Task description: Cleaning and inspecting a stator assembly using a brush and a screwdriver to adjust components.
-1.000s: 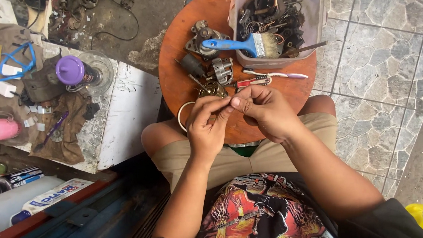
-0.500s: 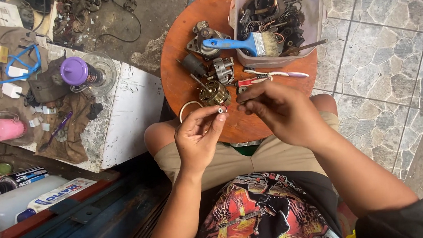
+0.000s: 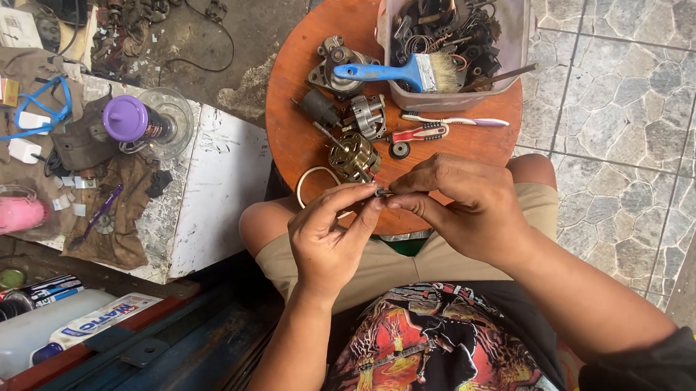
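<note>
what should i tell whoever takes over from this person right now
Left hand: fingertips pinched on a small dark metal part, held over the near edge of the round wooden table.
Right hand: thumb and forefinger on the same part from the other side.
On the table: a copper-wound motor core just beyond the hands, a pale ring to its left, a blue-handled brush lying across the rim of a clear tub of parts, a toothbrush.
Done: motor pieces lie apart on the table.
Left: the small part is in both hands, not yet set down or fitted.
</note>
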